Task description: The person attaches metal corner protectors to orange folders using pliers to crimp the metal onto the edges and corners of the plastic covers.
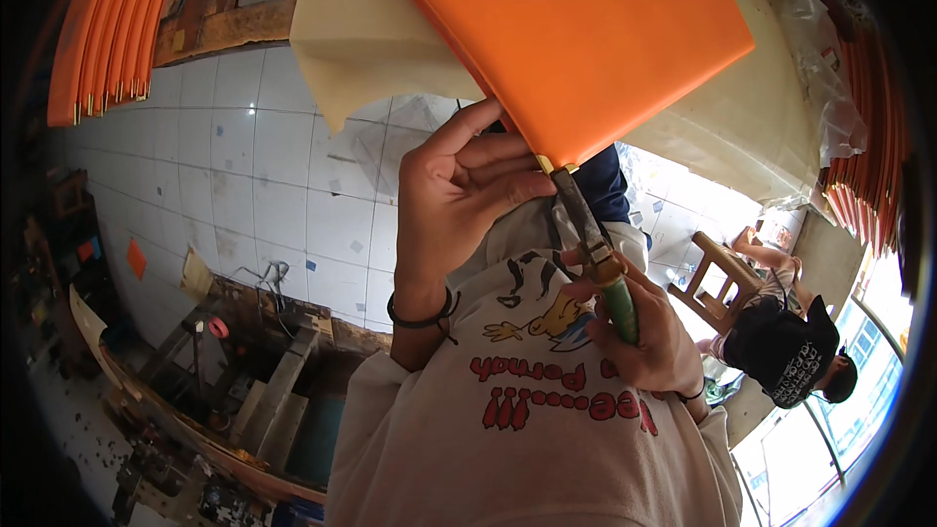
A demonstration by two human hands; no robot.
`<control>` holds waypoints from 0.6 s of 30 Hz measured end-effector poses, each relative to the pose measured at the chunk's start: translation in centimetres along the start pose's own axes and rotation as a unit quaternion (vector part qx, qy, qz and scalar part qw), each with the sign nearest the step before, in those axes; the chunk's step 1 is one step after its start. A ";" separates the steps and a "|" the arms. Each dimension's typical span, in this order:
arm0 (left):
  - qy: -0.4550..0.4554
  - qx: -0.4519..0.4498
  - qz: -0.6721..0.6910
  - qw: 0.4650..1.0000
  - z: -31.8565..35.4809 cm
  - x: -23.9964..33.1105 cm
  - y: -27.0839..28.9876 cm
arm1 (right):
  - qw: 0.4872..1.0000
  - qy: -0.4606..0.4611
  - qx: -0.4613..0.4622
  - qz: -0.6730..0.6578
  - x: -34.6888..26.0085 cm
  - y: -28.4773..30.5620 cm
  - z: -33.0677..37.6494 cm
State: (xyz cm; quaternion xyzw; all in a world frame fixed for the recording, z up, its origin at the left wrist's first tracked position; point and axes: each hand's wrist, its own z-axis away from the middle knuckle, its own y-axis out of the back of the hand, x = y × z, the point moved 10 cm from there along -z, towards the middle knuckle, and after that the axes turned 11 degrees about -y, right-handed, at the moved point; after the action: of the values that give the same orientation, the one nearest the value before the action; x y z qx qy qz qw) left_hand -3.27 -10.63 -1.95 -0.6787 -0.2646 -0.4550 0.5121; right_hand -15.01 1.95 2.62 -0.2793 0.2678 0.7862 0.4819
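A glossy orange folder point(595, 39) spreads out from top centre, its near corner pointing toward me. On that corner sits a small gold-coloured metal corner piece point(545, 164). My left hand point(454, 185) is closed on the folder's edge beside this corner, thumb next to the metal. In my right hand point(652, 337) is a pair of pliers point(583, 215) with green grips, the fingers wrapped round them. The dark jaws meet the metal piece at the corner; whether they are fully closed on it I cannot make out.
Orange folders with gold corners are stacked at the upper left point(112, 29) and far right. Cream sheet material point(703, 137) lies under the folder. A person point(786, 342) sits by a wooden stool point(717, 283) at right. A wooden bench with metal parts point(264, 400) stands lower left.
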 end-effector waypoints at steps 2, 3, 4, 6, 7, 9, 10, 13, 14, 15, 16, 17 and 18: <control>-0.001 -0.008 -0.010 1.000 -0.1 0.0 0.0 | 0.999 0.026 0.034 0.028 0.1 0.4 0.2; -0.002 -0.018 -0.019 1.000 -0.2 0.0 -0.1 | 0.999 0.026 0.035 0.027 0.2 0.3 0.1; -0.002 -0.019 -0.019 1.000 -0.2 0.0 -0.1 | 0.999 0.015 0.033 0.012 0.5 0.3 -0.1; 0.014 0.000 0.003 1.000 -0.1 -0.2 0.2 | 1.000 0.003 0.030 -0.004 0.7 0.3 -0.3; 0.014 0.001 0.003 1.000 -0.1 -0.2 0.2 | 0.999 0.013 0.037 -0.001 0.3 0.4 -0.2; 0.007 -0.009 -0.009 1.000 -0.1 -0.1 0.2 | 0.999 0.023 0.045 0.002 -0.4 0.4 -0.2; 0.007 -0.009 -0.008 1.000 -0.1 -0.2 0.2 | 0.999 -0.007 0.041 -0.009 -0.2 0.4 -0.2; 0.007 -0.005 0.003 1.000 -0.1 -0.3 0.3 | 0.999 -0.017 0.034 0.001 0.7 0.2 -0.1; 0.010 -0.008 0.012 1.000 -0.2 -0.3 0.3 | 0.999 0.004 0.030 0.022 0.5 0.1 0.0; 0.013 -0.011 0.021 1.000 -0.1 -0.4 0.3 | 0.999 0.003 0.030 0.022 0.4 0.1 0.0; 0.014 -0.010 0.022 1.000 -0.1 -0.5 0.3 | 1.000 0.003 0.023 0.021 0.0 0.1 -0.1; 0.010 -0.014 0.023 1.000 -0.1 -0.5 0.3 | 1.000 0.004 0.016 0.020 -0.2 0.0 -0.1; 0.006 -0.020 0.024 0.999 -0.2 -0.5 0.3 | 1.000 0.003 0.017 0.020 -0.1 0.0 -0.1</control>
State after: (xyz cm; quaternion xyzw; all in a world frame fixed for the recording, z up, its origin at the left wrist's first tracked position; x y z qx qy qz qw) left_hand -3.33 -10.83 -2.49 -0.6919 -0.2359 -0.4521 0.5111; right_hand -14.96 1.81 2.62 -0.2683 0.2878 0.7901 0.4701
